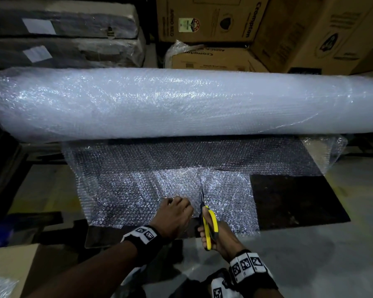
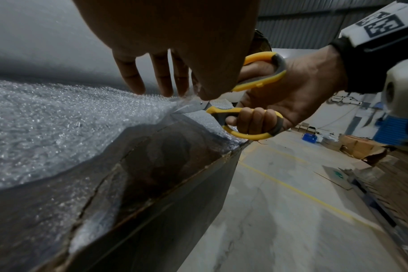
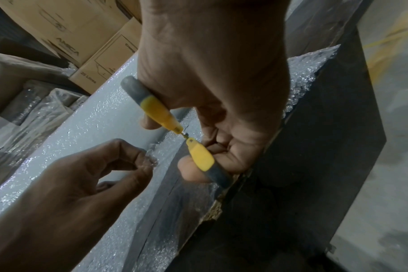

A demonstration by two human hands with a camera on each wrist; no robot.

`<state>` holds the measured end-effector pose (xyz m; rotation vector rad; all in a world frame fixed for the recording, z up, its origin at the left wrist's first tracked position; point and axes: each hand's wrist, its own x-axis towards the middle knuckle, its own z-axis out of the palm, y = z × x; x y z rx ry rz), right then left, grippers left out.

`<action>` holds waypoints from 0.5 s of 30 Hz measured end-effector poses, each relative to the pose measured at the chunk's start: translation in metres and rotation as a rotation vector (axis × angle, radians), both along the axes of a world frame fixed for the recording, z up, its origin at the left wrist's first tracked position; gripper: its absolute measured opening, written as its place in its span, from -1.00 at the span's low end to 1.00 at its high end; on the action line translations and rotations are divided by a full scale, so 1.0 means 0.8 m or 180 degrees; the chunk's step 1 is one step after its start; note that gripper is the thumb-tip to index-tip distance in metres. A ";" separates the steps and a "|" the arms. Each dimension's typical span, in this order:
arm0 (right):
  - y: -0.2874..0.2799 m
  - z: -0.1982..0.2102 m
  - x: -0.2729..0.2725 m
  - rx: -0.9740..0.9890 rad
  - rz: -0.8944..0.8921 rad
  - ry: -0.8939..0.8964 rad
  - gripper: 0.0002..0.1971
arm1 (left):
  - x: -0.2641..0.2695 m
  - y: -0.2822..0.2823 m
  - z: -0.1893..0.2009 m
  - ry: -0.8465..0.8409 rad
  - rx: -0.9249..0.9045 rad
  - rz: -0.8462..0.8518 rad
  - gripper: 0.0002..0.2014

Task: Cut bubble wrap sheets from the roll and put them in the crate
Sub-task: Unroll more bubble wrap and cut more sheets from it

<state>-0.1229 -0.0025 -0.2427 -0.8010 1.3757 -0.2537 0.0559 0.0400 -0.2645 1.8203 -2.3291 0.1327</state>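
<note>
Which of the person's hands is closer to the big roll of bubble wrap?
Left, slightly. The left hand pinches the unrolled sheet beside the cut, reaching a little further toward the roll. The right hand grips the scissors just behind it.

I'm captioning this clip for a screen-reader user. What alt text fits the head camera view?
Seen from above, a right hand works yellow-handled scissors into the unrolled bubble wrap sheet on a dark board, while the left hand pinches the sheet beside the blades. A big bubble wrap roll lies across behind it, with cardboard boxes stacked beyond.
</note>
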 end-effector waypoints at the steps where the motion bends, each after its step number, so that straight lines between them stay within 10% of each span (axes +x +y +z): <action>1: -0.001 -0.001 0.000 -0.0008 -0.0007 0.0032 -0.26 | 0.000 0.000 -0.001 0.0010 0.0003 -0.0013 -0.77; 15: -0.008 -0.001 0.005 -0.0128 0.0079 0.0093 -0.29 | 0.000 -0.003 -0.002 0.0087 0.0012 -0.0190 -0.76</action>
